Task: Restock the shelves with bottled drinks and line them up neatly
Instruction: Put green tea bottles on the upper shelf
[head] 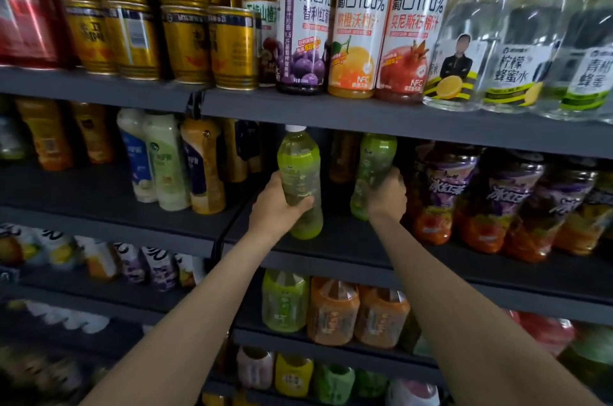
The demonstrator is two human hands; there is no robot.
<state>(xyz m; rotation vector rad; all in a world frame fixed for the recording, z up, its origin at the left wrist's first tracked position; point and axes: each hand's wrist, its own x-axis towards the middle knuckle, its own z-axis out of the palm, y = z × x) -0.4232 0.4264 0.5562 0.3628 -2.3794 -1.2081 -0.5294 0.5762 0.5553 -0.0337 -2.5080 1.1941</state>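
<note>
Left hand (272, 206): fingers curled around a green bottle (300, 180), upright at the shelf (348, 239) front.
Right hand (388, 195): fingers wrapped around a second green bottle (373, 166), set farther back.

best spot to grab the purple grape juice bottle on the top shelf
Grip the purple grape juice bottle around its straight labelled middle, coming from the front. It stands upright at the shelf edge with bottles tight on both sides, so only the front face is free.
</note>
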